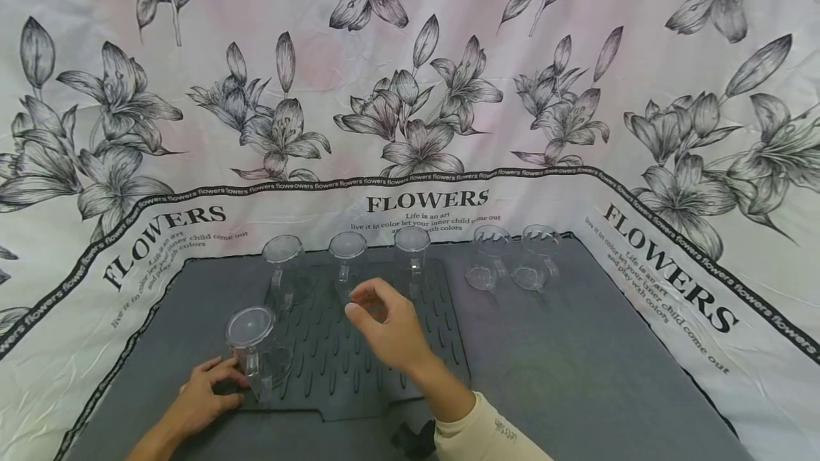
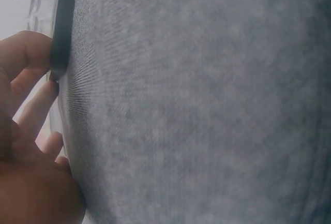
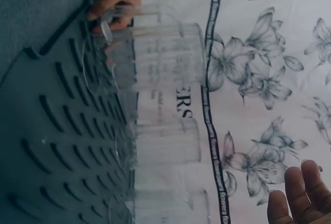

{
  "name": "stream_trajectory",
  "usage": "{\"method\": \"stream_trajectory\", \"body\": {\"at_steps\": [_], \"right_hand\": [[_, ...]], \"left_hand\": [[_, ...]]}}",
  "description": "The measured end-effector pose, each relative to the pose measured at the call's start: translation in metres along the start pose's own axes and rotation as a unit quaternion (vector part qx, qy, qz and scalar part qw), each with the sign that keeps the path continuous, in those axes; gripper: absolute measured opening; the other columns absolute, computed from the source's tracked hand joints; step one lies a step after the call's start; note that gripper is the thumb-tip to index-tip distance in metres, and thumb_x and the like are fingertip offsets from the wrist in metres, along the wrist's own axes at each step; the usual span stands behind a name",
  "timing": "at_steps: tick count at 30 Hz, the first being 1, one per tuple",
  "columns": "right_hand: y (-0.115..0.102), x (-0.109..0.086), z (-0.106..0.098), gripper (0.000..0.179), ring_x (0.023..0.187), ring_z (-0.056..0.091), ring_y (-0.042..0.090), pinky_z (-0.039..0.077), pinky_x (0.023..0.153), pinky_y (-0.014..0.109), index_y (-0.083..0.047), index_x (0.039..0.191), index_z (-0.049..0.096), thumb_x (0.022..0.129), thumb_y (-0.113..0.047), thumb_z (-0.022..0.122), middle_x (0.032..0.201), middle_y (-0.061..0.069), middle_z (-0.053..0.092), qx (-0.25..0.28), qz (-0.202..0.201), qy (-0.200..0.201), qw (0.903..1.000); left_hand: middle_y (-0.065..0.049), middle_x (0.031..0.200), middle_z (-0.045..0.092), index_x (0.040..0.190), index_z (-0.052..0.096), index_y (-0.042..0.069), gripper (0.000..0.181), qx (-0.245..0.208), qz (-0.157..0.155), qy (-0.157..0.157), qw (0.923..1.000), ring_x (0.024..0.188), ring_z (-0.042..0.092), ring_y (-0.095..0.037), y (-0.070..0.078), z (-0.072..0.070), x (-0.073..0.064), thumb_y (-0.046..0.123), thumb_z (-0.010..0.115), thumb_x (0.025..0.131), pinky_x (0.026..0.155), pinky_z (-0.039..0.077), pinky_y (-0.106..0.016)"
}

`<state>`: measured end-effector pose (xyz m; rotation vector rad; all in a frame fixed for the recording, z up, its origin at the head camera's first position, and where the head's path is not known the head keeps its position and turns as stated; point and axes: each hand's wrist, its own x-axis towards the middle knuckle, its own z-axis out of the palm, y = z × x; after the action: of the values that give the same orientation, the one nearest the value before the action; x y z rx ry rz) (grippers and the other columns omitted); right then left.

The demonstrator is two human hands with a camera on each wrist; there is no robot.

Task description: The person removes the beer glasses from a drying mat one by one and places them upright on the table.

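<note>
My left hand (image 1: 208, 393) rests low at the left edge of the dark ridged drying mat (image 1: 349, 368). In the left wrist view its fingertips touch the mat's edge. Right beside these fingers, on the mat's front left, a clear glass mug (image 1: 250, 329) stands upside down, handle toward me. My right hand (image 1: 391, 329) hovers over the mat's middle, fingers loosely curved around nothing. Behind it, three more upside-down glass mugs line the mat's back: a left one (image 1: 282, 251), a middle one (image 1: 348, 246) and a right one (image 1: 411, 240).
Two clear glass mugs, one (image 1: 488, 258) beside the other (image 1: 537, 258), stand on the grey table (image 1: 576, 368) right of the mat. A small black object (image 1: 415, 440) lies at the front edge, near my right sleeve. Flower-printed cloth (image 1: 423, 126) encloses the back and sides.
</note>
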<state>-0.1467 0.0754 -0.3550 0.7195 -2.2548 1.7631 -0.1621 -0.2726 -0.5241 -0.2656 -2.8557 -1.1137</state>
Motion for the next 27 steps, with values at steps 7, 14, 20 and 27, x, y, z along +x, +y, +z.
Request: {"method": "stream_trajectory", "body": {"at_steps": [7,14,20,27], "right_hand": [[0.044,0.003,0.030,0.016,0.094,0.059,0.019,0.048,0.078,0.034,-0.010,0.110,0.062,0.095,-0.015,0.061,0.104,0.001,0.063,0.011,0.007,-0.024,0.9996],[0.064,0.000,0.050,0.021,0.091,0.059,0.010,0.050,0.076,0.029,-0.015,0.109,0.063,0.094,-0.029,0.062,0.101,-0.001,0.063,0.026,0.003,-0.053,0.9983],[0.077,-0.001,0.070,0.026,0.091,0.057,0.007,0.049,0.077,0.028,-0.013,0.112,0.061,0.095,-0.033,0.062,0.103,-0.002,0.062,0.029,0.020,-0.104,0.9939],[0.088,-0.006,0.094,0.029,0.092,0.056,0.004,0.048,0.075,0.024,-0.017,0.114,0.063,0.091,-0.035,0.067,0.103,-0.009,0.060,0.018,0.093,-0.157,0.9830]], "left_hand": [[-0.027,0.130,0.054,0.081,0.069,0.017,0.019,0.004,0.003,0.001,1.0000,0.123,0.035,-0.048,0.002,0.001,0.001,0.013,0.080,0.066,0.086,0.019,-0.073],[-0.026,0.129,0.055,0.080,0.068,0.018,0.019,0.014,0.000,0.003,0.9999,0.123,0.036,-0.047,0.000,0.000,-0.001,0.014,0.080,0.065,0.086,0.022,-0.071],[-0.027,0.129,0.054,0.079,0.068,0.018,0.019,0.013,-0.003,0.003,0.9999,0.123,0.036,-0.045,-0.002,0.000,-0.002,0.014,0.080,0.065,0.086,0.022,-0.070],[-0.025,0.129,0.055,0.079,0.068,0.019,0.018,0.015,-0.009,-0.002,0.9998,0.124,0.035,-0.047,0.000,0.001,-0.002,0.015,0.079,0.065,0.087,0.022,-0.071]]}}
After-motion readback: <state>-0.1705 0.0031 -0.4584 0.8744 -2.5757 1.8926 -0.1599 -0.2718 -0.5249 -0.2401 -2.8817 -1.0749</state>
